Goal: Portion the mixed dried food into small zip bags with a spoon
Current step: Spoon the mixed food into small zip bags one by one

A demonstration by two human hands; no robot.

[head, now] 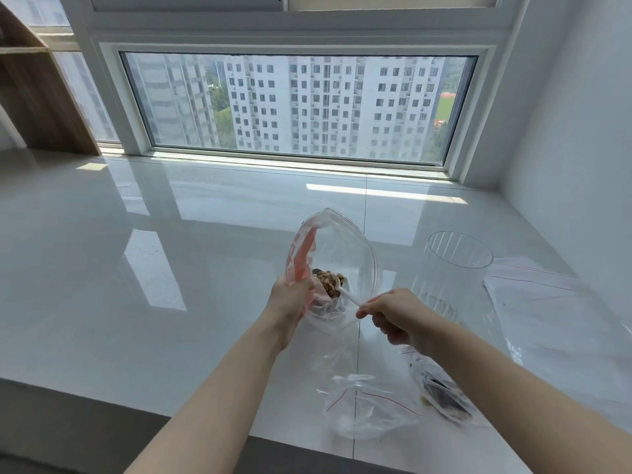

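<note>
Spooning dried food point(329, 283) (bag-held), between hands

Two bare forearms, nothing worn

The left hand point(290, 302) and right hand point(398, 316) enter from the frame's lower edge, sleeveless, without rings, watch or gloves.

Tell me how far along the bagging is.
Done: one filled zip bag lies near the right forearm. In hand: left hand holds an open bag; right hand tips the white spoon of dried food in. Left: empty bags wait.
</note>
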